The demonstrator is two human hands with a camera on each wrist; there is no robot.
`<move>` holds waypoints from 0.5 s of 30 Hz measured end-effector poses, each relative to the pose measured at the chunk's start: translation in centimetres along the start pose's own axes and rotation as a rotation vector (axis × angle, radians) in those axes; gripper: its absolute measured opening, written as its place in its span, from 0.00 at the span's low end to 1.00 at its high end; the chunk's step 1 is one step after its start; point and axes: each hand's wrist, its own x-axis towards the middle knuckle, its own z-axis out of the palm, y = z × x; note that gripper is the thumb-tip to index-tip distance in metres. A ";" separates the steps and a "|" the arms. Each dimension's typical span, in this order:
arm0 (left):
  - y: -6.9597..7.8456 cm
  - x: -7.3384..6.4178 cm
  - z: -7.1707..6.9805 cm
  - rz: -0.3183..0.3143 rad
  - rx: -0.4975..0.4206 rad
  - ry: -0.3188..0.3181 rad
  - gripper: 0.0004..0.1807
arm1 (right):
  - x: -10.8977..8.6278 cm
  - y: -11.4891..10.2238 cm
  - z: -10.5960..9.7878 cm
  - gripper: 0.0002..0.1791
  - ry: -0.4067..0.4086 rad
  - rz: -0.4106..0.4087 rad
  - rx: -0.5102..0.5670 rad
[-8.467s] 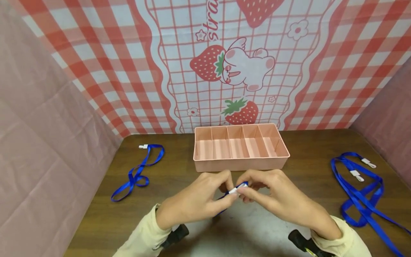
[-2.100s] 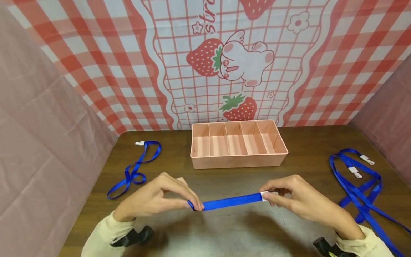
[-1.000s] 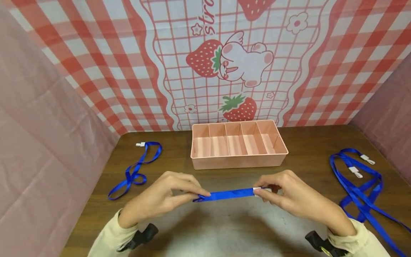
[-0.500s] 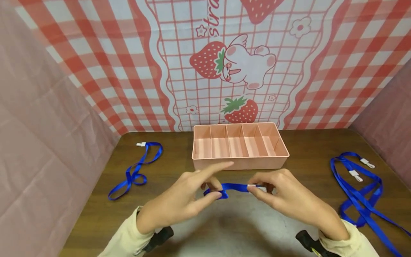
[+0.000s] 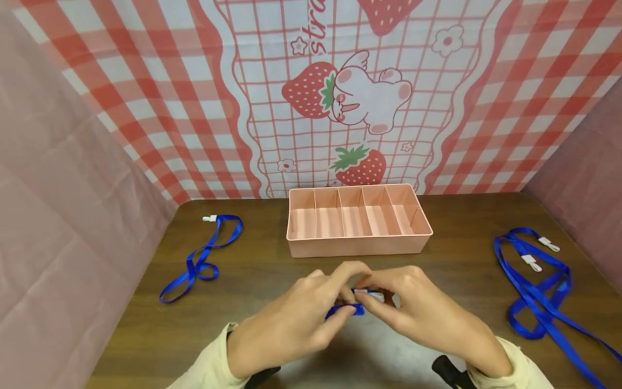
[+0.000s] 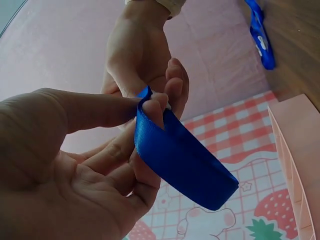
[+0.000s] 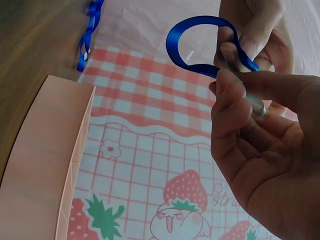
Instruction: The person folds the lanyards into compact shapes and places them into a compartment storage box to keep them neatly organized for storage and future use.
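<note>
Between the two hands is a blue lanyard [image 6: 185, 155] with a white clip [image 5: 375, 296], folded into a short band. My left hand [image 5: 296, 313] pinches the folded ribbon between thumb and fingers. My right hand [image 5: 423, 310] pinches the white clip end, its fingertips close against those of the left. In the left wrist view a loop of ribbon hangs beyond the fingers. The right wrist view shows that loop standing out from the left hand's fingers, and part of the clip is hidden by the right fingers.
A pink organizer box [image 5: 359, 247] with several compartments stands at the back of the wooden table [image 5: 262, 281]. One blue lanyard [image 5: 196, 262] lies at the left. More blue lanyards [image 5: 546, 302] with two white clips lie at the right. A strawberry-print cloth [image 5: 369, 102] hangs behind.
The hands have come together from about a second ago. The ribbon stretched between them has been folded shorter, with the right hand still holding the clip end.
</note>
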 end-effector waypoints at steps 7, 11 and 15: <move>-0.1 -0.1 0.2 -0.032 0.029 0.052 0.19 | 0.1 0.1 0.1 0.09 -0.001 -0.016 0.058; -0.2 0.0 0.2 -0.043 0.024 0.082 0.17 | 0.0 0.2 0.1 0.10 -0.007 -0.033 0.100; -0.2 0.0 0.3 -0.056 0.052 0.113 0.16 | 0.0 0.3 0.2 0.11 -0.010 -0.055 0.106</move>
